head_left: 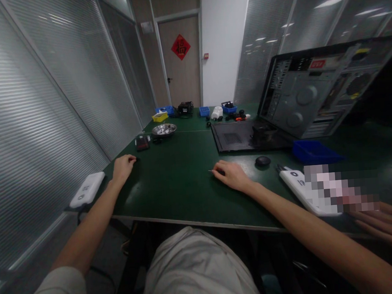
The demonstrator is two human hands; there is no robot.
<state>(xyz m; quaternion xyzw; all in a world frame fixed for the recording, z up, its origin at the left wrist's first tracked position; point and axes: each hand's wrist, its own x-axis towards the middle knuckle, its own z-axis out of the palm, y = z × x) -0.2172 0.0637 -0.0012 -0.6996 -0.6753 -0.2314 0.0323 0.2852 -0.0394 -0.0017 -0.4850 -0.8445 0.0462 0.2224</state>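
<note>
My left hand [123, 167] rests over the left part of the green table, fingers pinched together. Something small and dark shows at its fingertips, too small to name. Just beyond it are a small dark case with reddish parts [142, 143] and a round metal bowl [164, 130] with small items in it. My right hand [230, 174] lies on the table near the middle, its fingers closed. From them a thin, pale metal tip [210, 171] sticks out to the left; the rest is hidden by the fingers. A black mouse [263, 161] lies to the right of this hand.
An opened computer case [300, 95] stands at the right, behind a black side panel [232, 137]. A blue bin [313, 151], white power bank [305, 193] and another person's hand [389, 225] are near it. Another white device [87, 189] sits at the left edge.
</note>
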